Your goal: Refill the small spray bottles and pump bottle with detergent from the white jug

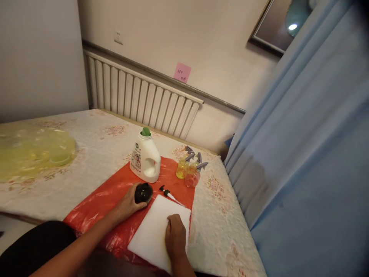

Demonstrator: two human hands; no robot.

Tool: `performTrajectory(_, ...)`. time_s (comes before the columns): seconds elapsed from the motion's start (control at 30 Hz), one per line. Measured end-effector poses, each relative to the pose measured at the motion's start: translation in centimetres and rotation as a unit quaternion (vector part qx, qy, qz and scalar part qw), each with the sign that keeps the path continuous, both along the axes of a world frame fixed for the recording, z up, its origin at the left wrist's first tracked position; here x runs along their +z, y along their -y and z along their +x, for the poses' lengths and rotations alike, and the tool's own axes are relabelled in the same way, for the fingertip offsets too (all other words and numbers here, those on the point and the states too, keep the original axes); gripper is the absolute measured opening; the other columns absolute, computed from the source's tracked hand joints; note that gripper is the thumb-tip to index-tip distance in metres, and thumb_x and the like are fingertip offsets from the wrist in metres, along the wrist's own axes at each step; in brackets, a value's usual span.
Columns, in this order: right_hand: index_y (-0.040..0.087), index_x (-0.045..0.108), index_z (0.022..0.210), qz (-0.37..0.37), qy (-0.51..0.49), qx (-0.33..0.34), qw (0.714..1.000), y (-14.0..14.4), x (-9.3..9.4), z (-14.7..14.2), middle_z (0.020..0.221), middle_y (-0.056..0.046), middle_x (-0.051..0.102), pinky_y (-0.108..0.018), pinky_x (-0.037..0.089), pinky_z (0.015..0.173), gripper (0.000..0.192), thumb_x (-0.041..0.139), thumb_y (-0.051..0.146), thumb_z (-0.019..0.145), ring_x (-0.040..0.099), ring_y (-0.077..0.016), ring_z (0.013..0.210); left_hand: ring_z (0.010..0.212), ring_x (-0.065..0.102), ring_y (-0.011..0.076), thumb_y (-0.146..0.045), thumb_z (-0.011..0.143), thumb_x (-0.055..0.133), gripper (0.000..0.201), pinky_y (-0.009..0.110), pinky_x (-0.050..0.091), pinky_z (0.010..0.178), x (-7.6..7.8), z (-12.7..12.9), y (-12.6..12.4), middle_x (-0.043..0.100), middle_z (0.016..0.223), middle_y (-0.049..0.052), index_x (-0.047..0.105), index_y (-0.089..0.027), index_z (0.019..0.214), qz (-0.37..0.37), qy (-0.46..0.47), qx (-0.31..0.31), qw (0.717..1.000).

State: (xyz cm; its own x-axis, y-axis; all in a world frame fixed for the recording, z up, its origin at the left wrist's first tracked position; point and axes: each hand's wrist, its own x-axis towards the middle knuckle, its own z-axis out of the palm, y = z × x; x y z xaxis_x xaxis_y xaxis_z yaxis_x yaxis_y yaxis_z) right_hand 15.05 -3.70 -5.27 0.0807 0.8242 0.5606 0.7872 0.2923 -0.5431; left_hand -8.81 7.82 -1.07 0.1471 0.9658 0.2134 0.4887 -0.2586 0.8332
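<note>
My left hand (128,206) grips a small round black container (143,192) that rests on a red plastic sheet (115,192). My right hand (175,236) lies flat, fingers curled, on a white rectangular board (155,231) at the sheet's near edge. A small black pump head with a white tube (168,193) lies just beyond the board. Behind it stands a white detergent jug with a green cap (145,158).
Several small spray bottles with grey triggers, yellow and pink (190,169), stand at the sheet's far right. A yellow plastic bag (31,152) lies on the flowered mattress at left. A white radiator (138,98) runs along the wall. A blue curtain (311,154) hangs at right.
</note>
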Motion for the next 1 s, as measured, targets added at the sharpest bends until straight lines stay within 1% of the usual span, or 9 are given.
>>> performTrajectory(0.17, 0.023, 0.061, 0.091, -0.01, 0.021, -0.014, 1.0, 0.0, -0.2, -0.1, 0.086, -0.005, 0.063, -0.036, 0.053, 0.074, 0.03, 0.042, 0.001, 0.083, 0.063, -0.0238, 0.08, 0.127, 0.058, 0.0329, -0.039, 0.067, 0.076, 0.076, 0.048, 0.045, 0.11, 0.8, -0.3, -0.4, 0.06, 0.134, 0.015, 0.045, -0.019, 0.133, 0.007, -0.006, -0.029, 1.0)
performTrajectory(0.23, 0.022, 0.061, 0.091, -0.011, 0.026, -0.015, 0.999, 0.0, -0.2, -0.1, 0.086, -0.005, 0.063, -0.035, 0.053, 0.074, 0.031, 0.042, 0.0, 0.082, 0.063, -0.0235, 0.08, 0.122, 0.061, 0.0328, -0.038, 0.066, 0.076, 0.073, 0.047, 0.048, 0.107, 1.3, -0.5, -0.5, 0.063, 0.13, 0.013, 0.047, -0.019, 0.13, 0.003, -0.011, -0.027, 1.0)
performTrajectory(0.37, 0.022, 0.062, 0.091, -0.012, 0.03, -0.019, 0.999, 0.0, -0.3, -0.1, 0.086, -0.005, 0.063, -0.035, 0.052, 0.075, 0.03, 0.043, 0.0, 0.083, 0.062, -0.0233, 0.081, 0.12, 0.063, 0.0329, -0.039, 0.065, 0.076, 0.074, 0.044, 0.049, 0.104, 2.3, -0.9, -0.4, 0.065, 0.127, 0.013, 0.048, -0.016, 0.13, -0.004, -0.015, 0.0, 1.0)
performTrajectory(0.5, 0.021, 0.061, 0.092, -0.001, 0.04, -0.012, 0.999, 0.0, -0.6, 0.1, 0.086, -0.005, 0.063, -0.034, 0.052, 0.075, 0.029, 0.042, 0.0, 0.084, 0.062, -0.0228, 0.081, 0.12, 0.063, 0.0344, -0.042, 0.066, 0.076, 0.075, 0.047, 0.048, 0.105, 2.8, -1.7, -0.2, 0.066, 0.127, 0.013, 0.048, -0.017, 0.131, -0.018, -0.022, 0.045, 0.999)
performTrajectory(0.6, 0.021, 0.061, 0.093, 0.005, 0.039, -0.011, 0.999, -0.1, -0.9, 0.2, 0.087, -0.005, 0.063, -0.033, 0.052, 0.075, 0.03, 0.043, 0.0, 0.083, 0.062, -0.022, 0.081, 0.124, 0.06, 0.034, -0.043, 0.067, 0.075, 0.075, 0.047, 0.046, 0.108, 2.7, -2.4, -0.1, 0.064, 0.13, 0.014, 0.047, -0.017, 0.131, -0.02, -0.022, 0.081, 0.996)
performTrajectory(0.7, 0.022, 0.061, 0.092, 0.006, 0.037, -0.018, 0.999, -0.2, -1.0, 0.2, 0.086, -0.004, 0.063, -0.032, 0.051, 0.074, 0.029, 0.043, 0.001, 0.083, 0.062, -0.0213, 0.08, 0.128, 0.058, 0.0336, -0.043, 0.067, 0.075, 0.079, 0.047, 0.044, 0.11, 2.3, -2.8, 0.2, 0.06, 0.135, 0.015, 0.044, -0.017, 0.135, -0.018, -0.022, 0.1, 0.995)
performTrajectory(0.83, 0.023, 0.061, 0.091, 0.007, 0.042, -0.027, 0.999, -0.1, -0.9, 0.1, 0.085, -0.003, 0.064, -0.031, 0.051, 0.072, 0.028, 0.044, 0.002, 0.084, 0.063, -0.021, 0.078, 0.13, 0.057, 0.0328, -0.04, 0.067, 0.076, 0.083, 0.047, 0.043, 0.112, 1.5, -2.5, 1.0, 0.058, 0.139, 0.014, 0.041, -0.019, 0.139, -0.023, -0.012, 0.084, 0.996)
performTrajectory(1.0, 0.022, 0.061, 0.092, 0.002, 0.052, -0.02, 0.998, 0.0, -0.7, 0.1, 0.085, -0.004, 0.064, -0.031, 0.051, 0.074, 0.027, 0.043, 0.003, 0.086, 0.063, -0.0208, 0.079, 0.139, 0.049, 0.034, -0.037, 0.064, 0.078, 0.093, 0.047, 0.038, 0.118, 0.3, -1.6, 2.5, 0.049, 0.15, 0.018, 0.037, -0.015, 0.146, -0.037, 0.006, 0.044, 0.998)
